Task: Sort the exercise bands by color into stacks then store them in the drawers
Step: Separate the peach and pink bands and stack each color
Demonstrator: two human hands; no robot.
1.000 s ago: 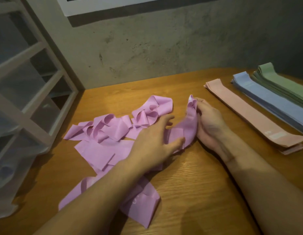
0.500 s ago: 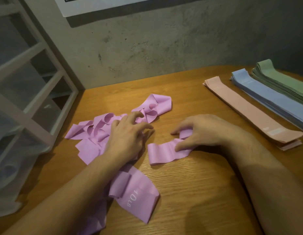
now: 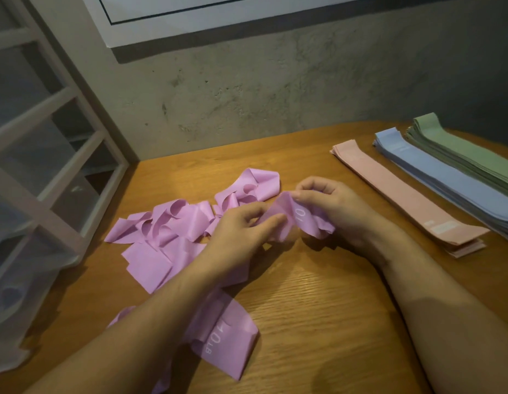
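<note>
While both my hands work at the middle of the frame, I hold one purple band (image 3: 299, 220) between them, lifted a little off the table (image 3: 318, 314). My left hand (image 3: 241, 231) pinches its near end between thumb and fingertips, and my right hand (image 3: 329, 206) curls its fingers round the other part, where a white number shows on the rubber. The band is crumpled, not yet flat.

Just to the left lies the loose purple heap (image 3: 167, 231), a tangle of curled and folded bands running from mid-frame down under my left forearm, with one marked band (image 3: 227, 342) at the bottom centre. At the right of the frame three neat stacks lie side by side: pink (image 3: 403, 200) nearest, then blue (image 3: 446, 174), then green (image 3: 471, 149) at the far right edge. At the left edge stands the drawer unit (image 3: 48, 155), translucent and dim; I cannot tell whether anything is in it.

I judge that I am in the sorting step, starting the purple stack, with three colours already done and nothing stored yet. Next I need to pull this band straight, smooth out its twist and lay it flat on a bare part of the table, probably beside the pink stack, so the rest can pile squarely on it.
</note>
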